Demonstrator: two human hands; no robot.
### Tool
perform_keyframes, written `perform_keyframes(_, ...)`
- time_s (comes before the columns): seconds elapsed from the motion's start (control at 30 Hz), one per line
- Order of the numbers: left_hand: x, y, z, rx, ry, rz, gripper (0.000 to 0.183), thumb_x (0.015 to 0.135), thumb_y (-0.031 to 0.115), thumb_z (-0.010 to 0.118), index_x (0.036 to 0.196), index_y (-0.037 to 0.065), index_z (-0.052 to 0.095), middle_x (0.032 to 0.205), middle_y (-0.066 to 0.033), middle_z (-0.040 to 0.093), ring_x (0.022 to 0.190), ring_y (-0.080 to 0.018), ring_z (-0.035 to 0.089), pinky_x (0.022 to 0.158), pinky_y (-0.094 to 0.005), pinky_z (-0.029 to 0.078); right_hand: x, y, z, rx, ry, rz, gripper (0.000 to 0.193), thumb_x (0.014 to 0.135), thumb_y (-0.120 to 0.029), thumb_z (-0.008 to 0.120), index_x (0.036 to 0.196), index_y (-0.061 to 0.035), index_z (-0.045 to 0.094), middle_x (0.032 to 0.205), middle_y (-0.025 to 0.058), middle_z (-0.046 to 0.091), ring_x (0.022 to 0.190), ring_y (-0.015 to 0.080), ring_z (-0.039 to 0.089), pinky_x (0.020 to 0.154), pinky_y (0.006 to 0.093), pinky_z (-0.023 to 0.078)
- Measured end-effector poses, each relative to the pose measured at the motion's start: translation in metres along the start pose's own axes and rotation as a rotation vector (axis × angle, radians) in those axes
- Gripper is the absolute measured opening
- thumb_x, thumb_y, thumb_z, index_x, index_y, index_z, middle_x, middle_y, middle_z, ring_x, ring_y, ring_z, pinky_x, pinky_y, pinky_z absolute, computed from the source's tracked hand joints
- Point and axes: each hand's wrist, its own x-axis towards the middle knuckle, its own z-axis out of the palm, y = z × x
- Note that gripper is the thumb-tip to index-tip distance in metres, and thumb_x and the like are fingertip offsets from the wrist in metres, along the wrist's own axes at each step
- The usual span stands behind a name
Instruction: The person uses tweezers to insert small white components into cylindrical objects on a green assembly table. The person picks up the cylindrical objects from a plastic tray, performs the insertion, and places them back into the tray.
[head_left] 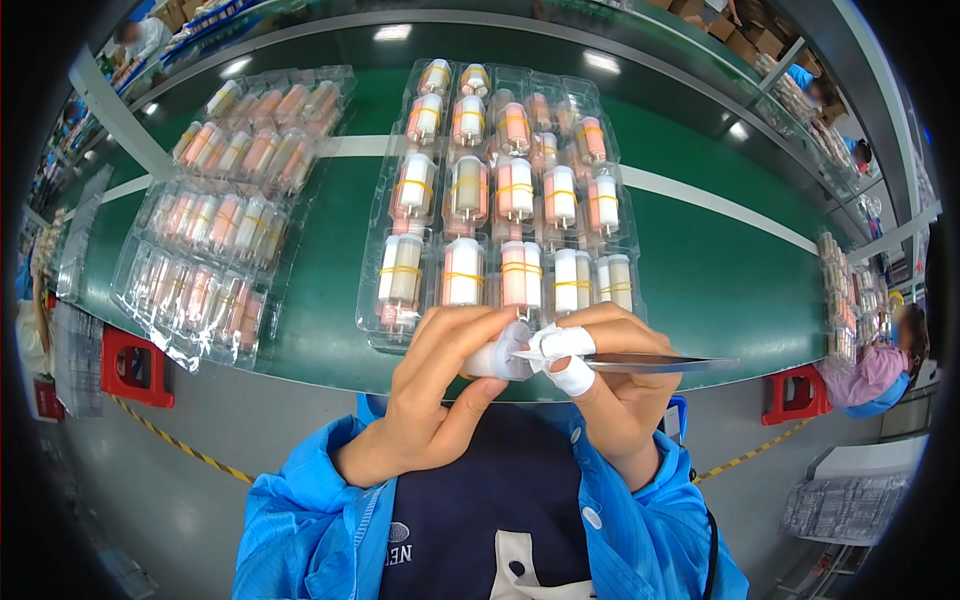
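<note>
My left hand (432, 390) is closed around a short white cylinder with a translucent end (513, 350), held sideways just off the table's near edge. Closed on a pair of metal tweezers (655, 362), my right hand (628, 408) has white tape wrapped about its thumb and a finger. The tweezers' tips touch or nearly touch the cylinder's translucent end; the taped fingers partly hide them. Just beyond both hands lies a clear plastic tray (372, 300) of white, pink and grey cylinders, bundled with yellow rubber bands.
More clear trays (190, 345) of similar cylinders stand on the left of the green table (720, 265). Red stools (135, 368) stand on the floor at both sides. At the right, a person in pink (860, 375) sits near other trays (838, 300).
</note>
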Motion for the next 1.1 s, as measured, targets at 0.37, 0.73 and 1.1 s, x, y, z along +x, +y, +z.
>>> perform_keyframes(0.37, 0.003, -0.003, 0.001, 0.079, 0.016, 0.055, 0.042, 0.082, 0.007, 0.063, 0.12, -0.008, 0.055, 0.108, -0.0214, 0.057, 0.09, -0.0326, 0.054, 0.079, -0.0372, 0.044, 0.004, -0.001, 0.002, -0.072, -0.025, -0.019, 0.016, 0.076, 0.002, 0.069, 0.092, 0.0018, 0.067, 0.085, 0.0145, 0.067, 0.076, 0.0201, 0.066, 0.068, 0.0273, 0.052)
perform_keyframes(0.73, 0.005, -0.006, -0.002, 0.249, -0.048, 0.11, 0.046, 0.069, -0.005, 0.066, 0.114, -0.005, 0.057, 0.11, -0.0201, 0.057, 0.094, -0.0349, 0.055, 0.081, -0.0397, 0.044, 0.012, 0.002, -0.011, 0.029, -0.155, 0.157, 0.016, 0.075, 0.003, 0.068, 0.09, 0.0006, 0.067, 0.082, 0.0114, 0.065, 0.075, 0.0187, 0.063, 0.066, 0.027, 0.048)
perform_keyframes(1.1, -0.008, -0.017, 0.007, -0.185, 0.023, 0.027, 0.046, 0.078, -0.005, 0.063, 0.121, -0.005, 0.047, 0.118, -0.0227, 0.054, 0.104, -0.0293, 0.056, 0.084, -0.0331, 0.049, -0.003, 0.009, -0.001, 0.094, 0.072, 0.05, 0.022, 0.074, -0.001, 0.073, 0.095, 0.0013, 0.068, 0.089, 0.0153, 0.067, 0.081, 0.021, 0.065, 0.071, 0.0293, 0.05)
